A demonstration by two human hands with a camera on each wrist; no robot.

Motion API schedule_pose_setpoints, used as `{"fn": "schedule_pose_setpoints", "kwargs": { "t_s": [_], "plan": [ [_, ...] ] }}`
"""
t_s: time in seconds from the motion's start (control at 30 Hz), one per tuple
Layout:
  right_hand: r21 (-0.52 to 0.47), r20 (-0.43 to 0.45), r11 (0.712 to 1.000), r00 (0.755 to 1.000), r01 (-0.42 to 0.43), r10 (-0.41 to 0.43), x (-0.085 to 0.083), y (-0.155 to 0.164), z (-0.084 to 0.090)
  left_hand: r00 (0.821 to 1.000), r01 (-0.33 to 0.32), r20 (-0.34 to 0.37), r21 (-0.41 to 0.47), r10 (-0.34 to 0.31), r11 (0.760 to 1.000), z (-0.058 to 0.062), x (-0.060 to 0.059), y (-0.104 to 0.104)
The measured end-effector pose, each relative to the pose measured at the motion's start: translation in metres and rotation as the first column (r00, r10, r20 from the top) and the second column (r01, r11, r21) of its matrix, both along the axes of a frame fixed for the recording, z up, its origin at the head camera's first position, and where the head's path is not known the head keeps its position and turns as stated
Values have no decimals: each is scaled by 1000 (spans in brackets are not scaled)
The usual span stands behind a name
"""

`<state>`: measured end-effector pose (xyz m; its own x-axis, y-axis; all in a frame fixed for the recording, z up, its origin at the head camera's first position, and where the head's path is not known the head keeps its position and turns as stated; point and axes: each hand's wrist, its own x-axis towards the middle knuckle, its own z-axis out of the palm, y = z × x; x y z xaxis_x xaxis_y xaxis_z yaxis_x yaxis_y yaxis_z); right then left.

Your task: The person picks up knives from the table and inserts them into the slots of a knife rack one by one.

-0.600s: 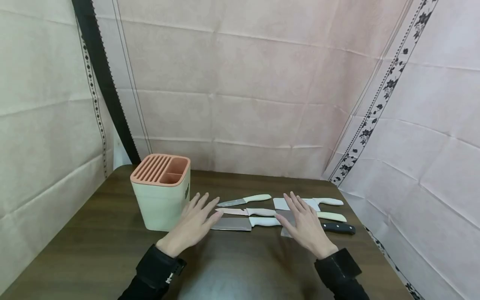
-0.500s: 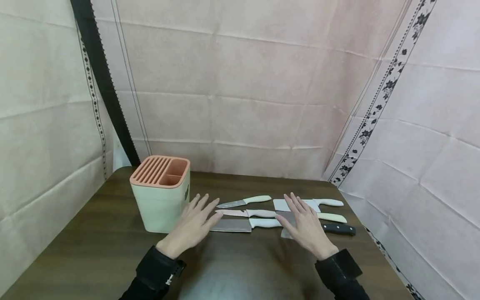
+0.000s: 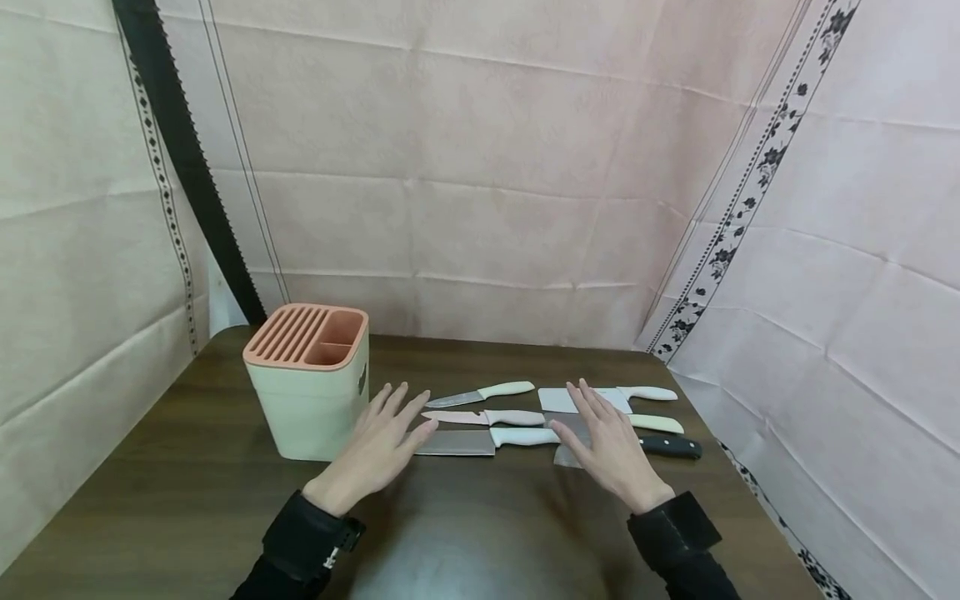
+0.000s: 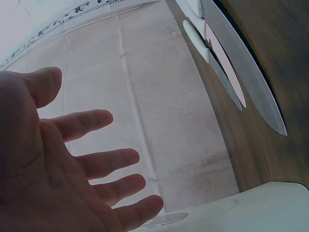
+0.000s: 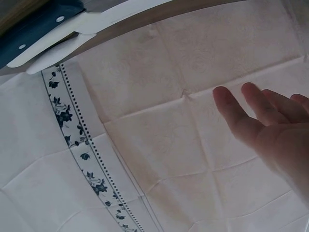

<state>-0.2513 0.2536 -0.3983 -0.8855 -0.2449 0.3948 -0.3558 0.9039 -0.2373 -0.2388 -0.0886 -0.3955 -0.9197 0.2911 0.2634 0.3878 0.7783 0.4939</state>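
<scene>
While both hands (image 3: pixel 375 450) spread their fingers, six knives (image 3: pixel 487 438) flank one knife block (image 3: pixel 307 383).

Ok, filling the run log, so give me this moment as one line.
left hand: open, beside knife block | right hand: open, over cleaver | six knives flat on table

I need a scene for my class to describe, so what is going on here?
A person holds both hands flat, fingers straight, over a dark wooden table. The left hand is beside a cream knife block; the right hand is above a row of knives. Neither hand grips anything, and the block's slots hold nothing.
</scene>
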Motion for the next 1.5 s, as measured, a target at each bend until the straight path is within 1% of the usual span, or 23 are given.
{"fn": "schedule_pose_setpoints", "kwargs": {
  "t_s": [0.23, 0.4, 0.6, 0.87, 0.93, 1.03, 1.1, 1.17, 1.2, 1.3, 1.5],
  "plan": [
    [-16, 25, 1000, 1000, 4, -3, 3, 7, -3, 1000, -17, 9, 8, 17, 1000, -5, 2, -1],
    [-39, 35, 999, 999, 34, -33, 3, 13, -6, 1000, -10, 2, 11, 10, 1000, -7, 1, -2],
    [-42, 2, 997, 998, 64, -64, 0, 26, -9, 1000, -14, -3, 11, 14, 1000, -7, 0, -3],
    [-35, -9, 991, 991, 130, -130, 0, 55, -5, 1000, -14, 5, 9, 14, 1000, -4, 0, -5],
    [-21, -31, 989, 989, 143, -144, -2, 64, -4, 1000, -14, 3, 8, 14, 1000, -4, 0, -6],
    [36, -89, 984, 981, 177, -173, -5, 82, -8, 1000, -13, -11, 3, 13, 1000, -3, -1, -6],
    [80, -104, 975, 974, 209, -200, -6, 92, -10, 1000, -12, -19, -6, 12, 1000, -3, -1, -6],
    [119, -82, 963, 969, 241, -232, -7, 103, -14, 1000, -10, -26, -14, 10, 1000, -4, -2, -6],
    [127, -55, 959, 967, 255, -249, -6, 106, -14, 1000, -10, -25, -16, 9, 1000, -4, -3, -6],
    [171, 0, 948, 962, 270, -274, -9, 119, -20, 1000, -9, -20, -20, 9, 1000, -3, -4, -6],
    [269, 31, 915, 947, 301, -321, -14, 138, -35, 1000, -1, 17, -13, 1, 1000, -2, -4, -6]
  ]
}}
